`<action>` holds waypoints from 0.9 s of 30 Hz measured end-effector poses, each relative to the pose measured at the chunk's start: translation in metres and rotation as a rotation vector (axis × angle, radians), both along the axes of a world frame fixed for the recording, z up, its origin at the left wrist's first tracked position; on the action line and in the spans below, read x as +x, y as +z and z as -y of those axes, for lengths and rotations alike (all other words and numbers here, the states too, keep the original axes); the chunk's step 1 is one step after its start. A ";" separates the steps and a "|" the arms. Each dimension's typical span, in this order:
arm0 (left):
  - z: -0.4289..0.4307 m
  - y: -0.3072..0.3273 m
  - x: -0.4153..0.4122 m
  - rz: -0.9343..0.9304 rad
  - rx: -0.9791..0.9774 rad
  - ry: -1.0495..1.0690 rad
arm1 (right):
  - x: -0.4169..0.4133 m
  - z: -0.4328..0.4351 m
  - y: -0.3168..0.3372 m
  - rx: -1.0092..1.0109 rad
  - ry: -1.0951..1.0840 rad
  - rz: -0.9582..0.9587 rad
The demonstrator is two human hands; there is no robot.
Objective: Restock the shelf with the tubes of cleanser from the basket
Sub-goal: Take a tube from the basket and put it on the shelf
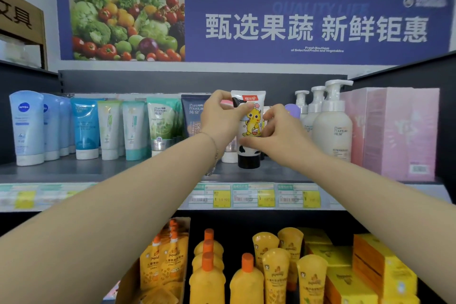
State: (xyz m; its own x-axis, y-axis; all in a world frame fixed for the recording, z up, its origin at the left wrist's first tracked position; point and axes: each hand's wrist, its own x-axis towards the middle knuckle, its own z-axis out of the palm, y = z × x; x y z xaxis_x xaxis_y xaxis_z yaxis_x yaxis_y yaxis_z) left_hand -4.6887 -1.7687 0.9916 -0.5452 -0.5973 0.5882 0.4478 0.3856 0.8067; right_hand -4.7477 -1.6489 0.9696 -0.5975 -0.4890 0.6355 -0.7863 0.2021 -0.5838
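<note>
— Tube of cleanser (pixel 249 128), the white one with the yellow cartoon: you have it upright, black cap down, on the top shelf (pixel 98 168), right of the middle and close to the front edge. The cap looks to rest on the shelf, though I cannot be sure.

— Both your hands are on it. Your left hand (pixel 219 118) pinches the upper end between thumb and fingers. Your right hand (pixel 281 131) curls its fingers round the lower body. Neither grip is spread.

— My worry is the release. It stands tall on a narrow cap, so if you let go with any lean, it likely tips forward over that front edge.

— Watch the neighbours too. Your left wrist is just in front of the dark tube (pixel 192 111), and your right knuckles are near the pump bottles (pixel 330 128). A wide pull-back could topple either.

— Seat it further toward the rear edge before you open up.

— The basket is out of sight.
</note>
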 end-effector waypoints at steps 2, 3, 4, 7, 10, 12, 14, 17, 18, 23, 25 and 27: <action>-0.006 -0.002 -0.007 0.012 0.009 -0.014 | -0.004 0.001 -0.004 -0.001 -0.052 -0.016; -0.010 -0.003 -0.009 0.014 0.019 -0.025 | -0.006 0.002 -0.006 -0.001 -0.080 -0.027; -0.013 -0.003 -0.011 0.014 0.027 -0.038 | -0.010 0.002 -0.008 -0.006 -0.107 -0.036; -0.019 -0.007 -0.018 0.031 0.019 -0.099 | -0.021 0.001 -0.008 -0.035 -0.169 -0.016; -0.019 -0.013 -0.026 0.073 0.033 -0.153 | -0.034 0.000 -0.007 -0.077 -0.195 0.028; -0.019 -0.017 -0.030 0.120 0.014 -0.157 | -0.040 0.001 -0.007 -0.079 -0.207 0.038; -0.020 -0.022 -0.032 0.174 -0.026 -0.159 | -0.045 0.004 -0.007 -0.075 -0.211 0.056; -0.019 -0.027 -0.037 0.205 -0.022 -0.171 | -0.051 0.010 -0.006 -0.088 -0.219 0.079; -0.019 -0.028 -0.039 0.209 -0.016 -0.176 | -0.052 0.013 -0.006 -0.083 -0.228 0.089; -0.017 -0.029 -0.045 0.210 -0.040 -0.157 | -0.058 0.028 -0.006 -0.065 -0.281 0.094; -0.015 -0.030 -0.047 0.205 -0.043 -0.156 | -0.060 0.034 -0.006 -0.058 -0.289 0.084; -0.011 -0.030 -0.052 0.213 -0.042 -0.158 | -0.062 0.036 -0.006 -0.036 -0.300 0.065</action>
State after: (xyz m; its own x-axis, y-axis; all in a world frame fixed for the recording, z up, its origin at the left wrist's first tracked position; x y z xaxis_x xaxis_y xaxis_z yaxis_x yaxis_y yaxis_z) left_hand -4.7405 -1.7576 0.9615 -0.7438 -0.4726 0.4727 0.3271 0.3595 0.8740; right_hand -4.8096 -1.6853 0.9633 -0.7516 -0.2624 0.6051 -0.6556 0.3979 -0.6418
